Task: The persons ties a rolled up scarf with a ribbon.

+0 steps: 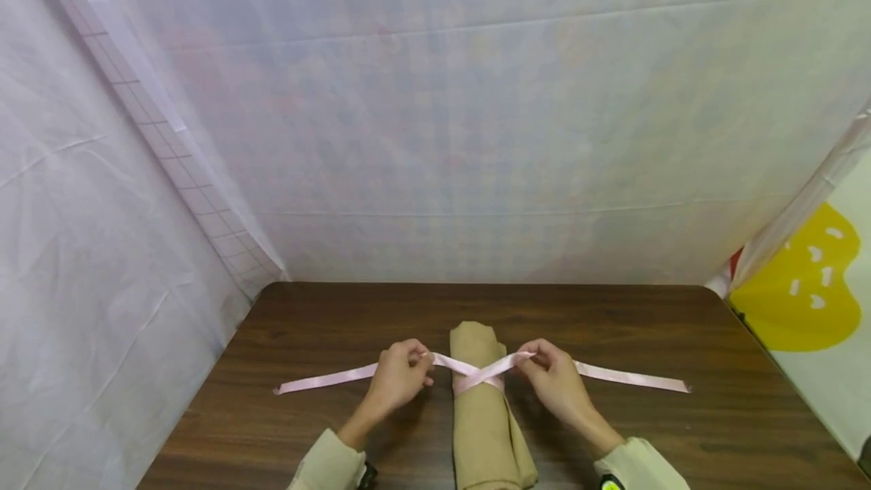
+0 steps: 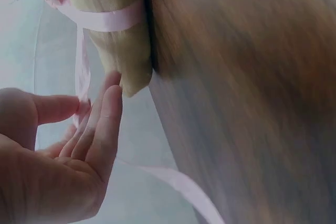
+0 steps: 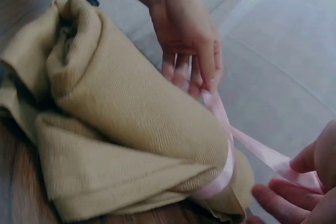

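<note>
A rolled tan cloth [image 1: 483, 429] lies lengthwise on the table, its loosely layered near end showing in the right wrist view. Round it runs a pink ribbon [image 1: 481, 375], whose two ends cross on top of the roll. My left hand [image 1: 401, 375] pinches one ribbon end between thumb and fingers, left of the roll. On the other side my right hand [image 1: 553, 378] pinches the other end the same way. Both held stretches slope up from the crossing to the fingers. Beyond each hand a ribbon tail trails outward over the table.
The brown wood-grain table [image 1: 286, 324] has rounded far corners. White sheeting [image 1: 476, 134] hangs behind it, and more white sheeting [image 1: 88, 248] covers the left side. A yellow shape with white marks [image 1: 803, 286] shows beyond the right edge.
</note>
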`<action>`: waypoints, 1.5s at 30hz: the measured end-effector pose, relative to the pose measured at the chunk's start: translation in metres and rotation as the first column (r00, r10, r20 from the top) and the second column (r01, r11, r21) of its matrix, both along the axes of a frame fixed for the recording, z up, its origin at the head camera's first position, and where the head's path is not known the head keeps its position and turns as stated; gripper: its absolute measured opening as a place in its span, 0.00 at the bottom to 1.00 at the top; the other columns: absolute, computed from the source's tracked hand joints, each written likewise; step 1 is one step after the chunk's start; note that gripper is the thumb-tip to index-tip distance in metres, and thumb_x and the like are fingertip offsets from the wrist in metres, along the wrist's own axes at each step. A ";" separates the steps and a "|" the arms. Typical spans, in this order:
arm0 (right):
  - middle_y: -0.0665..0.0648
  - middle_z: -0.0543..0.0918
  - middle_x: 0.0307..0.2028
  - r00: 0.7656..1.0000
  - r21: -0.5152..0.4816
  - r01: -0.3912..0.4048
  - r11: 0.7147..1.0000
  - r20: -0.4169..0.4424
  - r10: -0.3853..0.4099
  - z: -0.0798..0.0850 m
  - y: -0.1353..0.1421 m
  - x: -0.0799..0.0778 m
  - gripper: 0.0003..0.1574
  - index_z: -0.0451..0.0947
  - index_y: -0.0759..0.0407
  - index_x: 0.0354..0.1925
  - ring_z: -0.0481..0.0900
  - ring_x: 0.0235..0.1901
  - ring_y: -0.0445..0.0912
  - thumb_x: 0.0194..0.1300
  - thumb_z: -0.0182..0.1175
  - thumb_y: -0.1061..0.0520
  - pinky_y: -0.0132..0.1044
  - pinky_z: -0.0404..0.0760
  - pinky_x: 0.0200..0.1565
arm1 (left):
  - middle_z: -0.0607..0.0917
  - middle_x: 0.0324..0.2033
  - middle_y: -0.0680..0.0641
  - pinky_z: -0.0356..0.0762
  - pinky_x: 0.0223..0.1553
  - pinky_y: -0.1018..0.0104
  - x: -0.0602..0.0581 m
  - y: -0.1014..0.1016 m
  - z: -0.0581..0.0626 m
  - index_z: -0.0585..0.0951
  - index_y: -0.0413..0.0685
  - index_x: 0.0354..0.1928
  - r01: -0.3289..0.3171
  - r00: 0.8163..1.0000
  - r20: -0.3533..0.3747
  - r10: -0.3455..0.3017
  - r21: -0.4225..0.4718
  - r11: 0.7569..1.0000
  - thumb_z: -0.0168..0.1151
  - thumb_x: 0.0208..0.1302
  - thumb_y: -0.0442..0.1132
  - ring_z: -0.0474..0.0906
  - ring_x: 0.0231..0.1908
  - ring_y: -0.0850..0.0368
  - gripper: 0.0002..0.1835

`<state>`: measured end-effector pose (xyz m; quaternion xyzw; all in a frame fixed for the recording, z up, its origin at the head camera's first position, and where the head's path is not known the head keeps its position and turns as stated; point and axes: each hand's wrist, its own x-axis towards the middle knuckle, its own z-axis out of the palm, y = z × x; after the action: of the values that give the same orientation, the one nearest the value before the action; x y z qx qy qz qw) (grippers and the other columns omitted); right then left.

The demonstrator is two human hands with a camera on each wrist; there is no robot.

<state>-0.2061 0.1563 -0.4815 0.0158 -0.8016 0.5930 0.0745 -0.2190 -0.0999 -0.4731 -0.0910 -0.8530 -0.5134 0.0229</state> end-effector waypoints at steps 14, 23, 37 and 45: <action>0.68 0.85 0.38 0.999 -0.339 0.040 0.940 0.011 -0.039 0.007 -0.015 -0.005 0.21 0.61 0.71 0.50 0.84 0.34 0.39 0.62 0.57 0.76 0.30 0.82 0.39 | 0.87 0.36 0.36 0.84 0.45 0.56 -0.009 0.010 -0.001 0.75 0.22 0.46 -0.036 0.990 0.137 -0.043 0.528 0.849 0.59 0.65 0.24 0.85 0.36 0.55 0.11; 0.66 0.87 0.38 0.992 -0.337 0.110 0.935 0.089 -0.084 0.007 -0.021 -0.010 0.21 0.59 0.64 0.43 0.83 0.31 0.35 0.62 0.61 0.73 0.29 0.79 0.34 | 0.86 0.38 0.37 0.83 0.41 0.65 -0.011 0.020 -0.001 0.70 0.31 0.49 -0.069 0.987 0.154 -0.044 0.655 0.752 0.61 0.63 0.24 0.83 0.34 0.60 0.14; 0.71 0.86 0.43 0.998 -0.308 0.039 0.951 0.058 -0.023 0.010 -0.031 -0.011 0.14 0.66 0.68 0.43 0.84 0.37 0.38 0.62 0.60 0.73 0.27 0.78 0.34 | 0.86 0.44 0.31 0.73 0.30 0.73 -0.014 0.026 0.001 0.72 0.35 0.54 -0.024 0.992 0.113 -0.047 0.556 0.831 0.65 0.59 0.25 0.80 0.31 0.64 0.22; 0.68 0.87 0.42 0.998 -0.263 -0.017 0.965 0.051 0.032 0.014 -0.038 -0.012 0.12 0.72 0.69 0.44 0.84 0.40 0.40 0.63 0.63 0.68 0.28 0.78 0.38 | 0.84 0.48 0.29 0.77 0.38 0.74 -0.013 0.031 0.009 0.73 0.37 0.62 0.108 0.993 -0.005 -0.122 0.496 0.862 0.64 0.60 0.24 0.83 0.37 0.57 0.26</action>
<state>-0.2183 0.1180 -0.4676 -0.0006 -0.7174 0.6951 0.0468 -0.2322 -0.0685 -0.4642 -0.1258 -0.6862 -0.7165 0.0035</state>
